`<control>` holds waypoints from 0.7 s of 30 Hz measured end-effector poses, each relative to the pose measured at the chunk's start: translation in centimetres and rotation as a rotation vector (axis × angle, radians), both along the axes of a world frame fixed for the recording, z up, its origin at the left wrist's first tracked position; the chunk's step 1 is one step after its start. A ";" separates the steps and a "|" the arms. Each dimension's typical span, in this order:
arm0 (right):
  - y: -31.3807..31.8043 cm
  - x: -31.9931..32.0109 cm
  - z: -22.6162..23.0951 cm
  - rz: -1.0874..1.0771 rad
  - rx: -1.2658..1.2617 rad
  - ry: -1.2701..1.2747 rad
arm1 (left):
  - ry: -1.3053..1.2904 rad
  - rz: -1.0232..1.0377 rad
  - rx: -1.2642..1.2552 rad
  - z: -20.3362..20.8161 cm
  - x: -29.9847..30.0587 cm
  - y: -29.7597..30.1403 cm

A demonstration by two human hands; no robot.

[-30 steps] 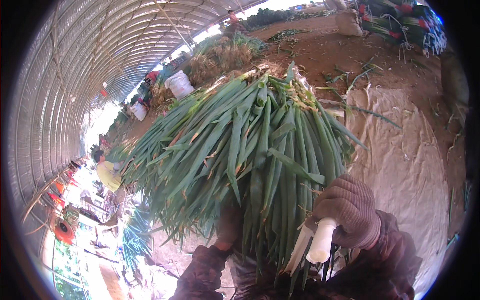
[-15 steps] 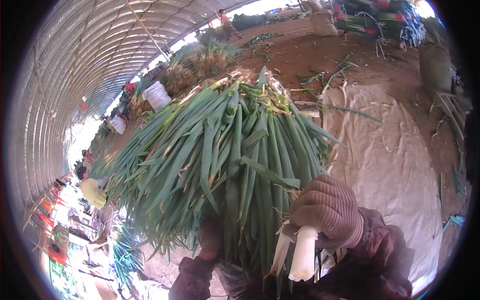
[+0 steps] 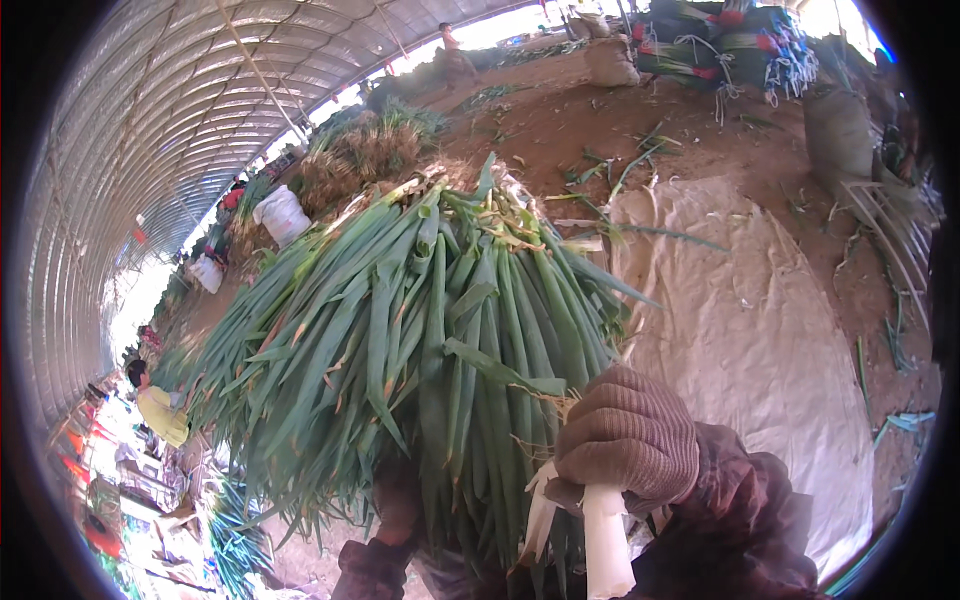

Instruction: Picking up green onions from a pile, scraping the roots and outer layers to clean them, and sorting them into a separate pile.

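Observation:
A large heap of green onions [image 3: 480, 330], long green leaves drooping toward me, fills the middle of the view. In a brown knit glove, my right hand [image 3: 628, 435] is closed at the heap's near right side. Its fist grips a thick white green onion stalk [image 3: 606, 545] that points down, and a loose pale strip of skin [image 3: 538, 520] hangs beside it. Thin roots stick out near the knuckles. On the left, my left hand [image 3: 398, 497] reaches under the hanging leaves, which cover its fingers, so I cannot see whether it holds anything.
A creased pale sheet [image 3: 740, 330] lies on the dirt floor to the right. Tied onion bundles [image 3: 735, 50] and sacks [image 3: 610, 62] stand at the far right. White sacks [image 3: 283, 215] and another onion pile [image 3: 365, 145] lie far left. A person in yellow [image 3: 158, 410] is at left.
The whole view has shifted, so the heap and sheet appear farther left and slightly lower. My right hand still grips the white stalk, which now hangs lower in the picture.

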State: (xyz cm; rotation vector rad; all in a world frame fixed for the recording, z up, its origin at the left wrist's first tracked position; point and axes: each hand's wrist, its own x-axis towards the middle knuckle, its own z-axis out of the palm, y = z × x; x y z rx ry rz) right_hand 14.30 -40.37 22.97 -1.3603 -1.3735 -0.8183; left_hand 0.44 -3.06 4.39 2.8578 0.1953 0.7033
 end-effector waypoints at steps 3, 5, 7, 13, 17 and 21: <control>0.0 -0.1 0.1 0.010 0.000 -0.003 | 0.006 0.049 -0.116 0.2 -0.1 0.1; -0.8 -0.9 0.4 -0.027 -0.025 -0.022 | 0.030 0.072 -0.362 -0.1 1.2 -1.0; -0.4 -0.9 0.1 0.000 -0.011 -0.054 | -0.039 0.080 -0.263 0.0 0.9 -0.7; -2.1 -2.7 2.1 0.146 -0.132 -0.098 | -0.116 -0.011 -0.047 1.1 0.3 -1.2; -0.8 -2.2 2.0 0.120 0.136 -0.243 | -0.061 0.014 -0.107 0.3 0.3 -0.6; -1.8 -2.8 2.9 0.095 0.068 -0.185 | -0.039 0.012 -0.149 -0.1 0.7 -0.8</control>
